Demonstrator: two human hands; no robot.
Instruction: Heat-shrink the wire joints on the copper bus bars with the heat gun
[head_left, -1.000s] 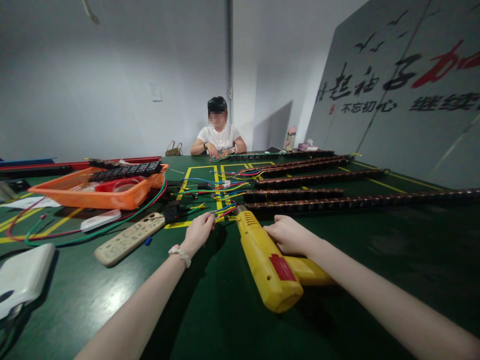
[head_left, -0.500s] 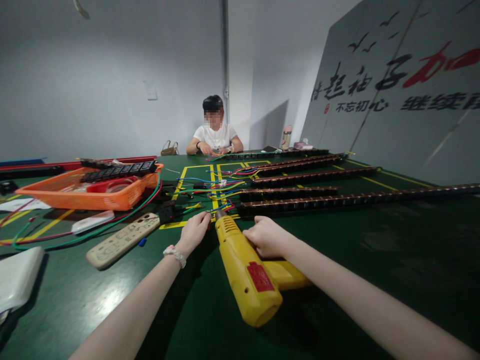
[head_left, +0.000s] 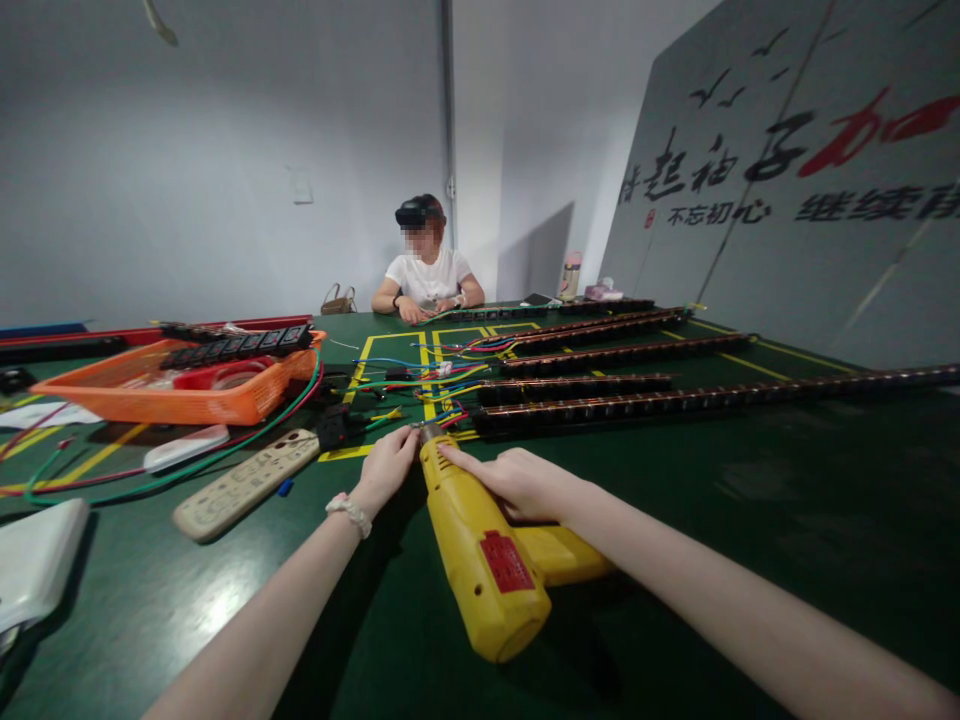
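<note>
My right hand [head_left: 517, 480] lay spread on the yellow heat gun [head_left: 480, 540] on the table [head_left: 750, 500], while my left hand [head_left: 386, 468] pinched a wire end [head_left: 417, 427] at its nozzle; I judged steadiness and distance mattered.

Glossy yellow plastic heat gun [head_left: 484, 540], smooth matt-green table mat [head_left: 750, 520] with sheen, orange plastic mesh basket [head_left: 180, 395], beige plastic power strip [head_left: 244, 482]

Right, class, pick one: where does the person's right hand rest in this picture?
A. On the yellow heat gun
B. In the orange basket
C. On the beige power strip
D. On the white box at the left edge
A: the right hand lies on top of the yellow heat gun, its forefinger stretched toward the nozzle, while the left hand sits by the coloured wires at the nozzle tip.
</note>
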